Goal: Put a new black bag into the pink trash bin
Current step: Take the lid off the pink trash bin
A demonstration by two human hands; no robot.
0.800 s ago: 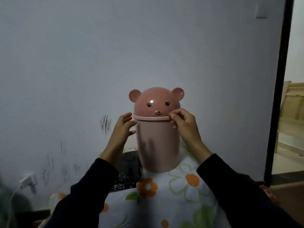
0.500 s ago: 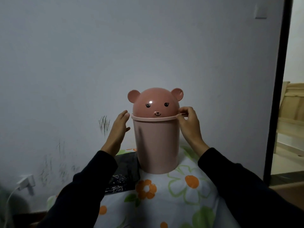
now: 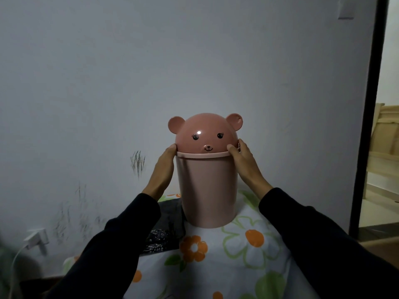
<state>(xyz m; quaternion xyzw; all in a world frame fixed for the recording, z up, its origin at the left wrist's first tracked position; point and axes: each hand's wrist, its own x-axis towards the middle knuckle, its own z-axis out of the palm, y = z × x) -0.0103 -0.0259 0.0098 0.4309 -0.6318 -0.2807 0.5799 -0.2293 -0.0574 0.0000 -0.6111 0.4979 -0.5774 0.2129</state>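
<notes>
The pink trash bin stands upright on a flowered cloth, close to the wall. Its bear-head lid, with two round ears, sits on the rim. My left hand presses the left side of the rim with its thumb at the lid's edge. My right hand grips the right side of the rim and lid in the same way. A crumpled black bag lies on the cloth left of the bin, partly hidden by my left sleeve.
The flowered cloth covers the surface under the bin. A grey scuffed wall rises just behind. A white plug with a cable sits low on the left. A dark door frame and a lit room lie to the right.
My left hand has closed in from beside the bin onto the rim. My right hand slid from the front of the rim round to its right side.
</notes>
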